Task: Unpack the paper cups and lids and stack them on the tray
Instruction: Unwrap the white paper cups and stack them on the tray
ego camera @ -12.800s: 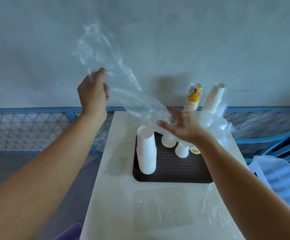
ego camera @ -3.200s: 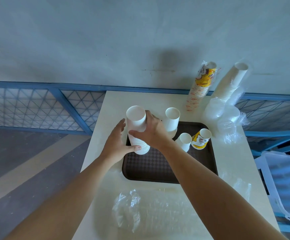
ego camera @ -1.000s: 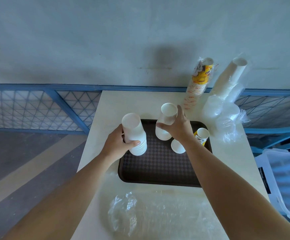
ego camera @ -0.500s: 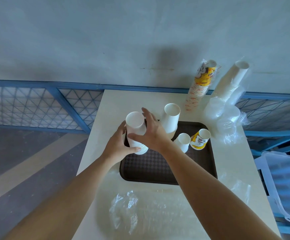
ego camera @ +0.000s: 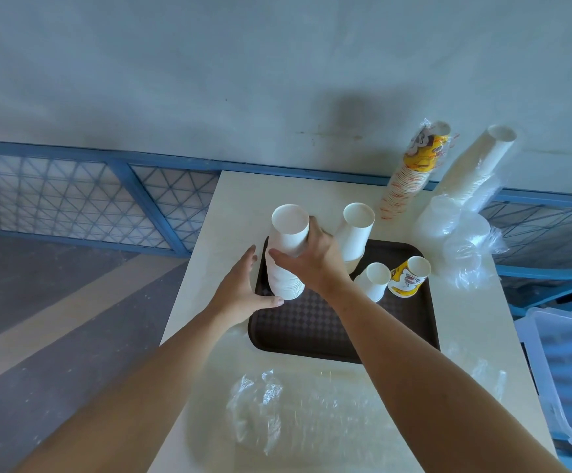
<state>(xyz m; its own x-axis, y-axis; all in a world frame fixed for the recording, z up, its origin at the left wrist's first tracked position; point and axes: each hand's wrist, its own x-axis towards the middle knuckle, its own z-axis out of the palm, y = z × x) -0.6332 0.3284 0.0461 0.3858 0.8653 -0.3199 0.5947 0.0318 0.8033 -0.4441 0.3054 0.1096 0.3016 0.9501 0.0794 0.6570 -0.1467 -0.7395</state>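
The right hand (ego camera: 315,264) grasps the upper cups of the tall white paper cup stack (ego camera: 283,278), which stands at the brown tray's (ego camera: 312,332) ten o'clock corner. The left hand (ego camera: 240,291) clasps its base between thumb and fingers. A shorter stack (ego camera: 354,233) stands at twelve o'clock, with bagged lids (ego camera: 455,230) off the tray at two.

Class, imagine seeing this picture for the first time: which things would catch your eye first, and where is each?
The tall stack of white paper cups at the left rear of the dark tray stands out, gripped by the right hand with the left hand at its base. Behind, at the far right of the table, a yellow-printed cup sleeve and a white cup sleeve lean toward the wall.
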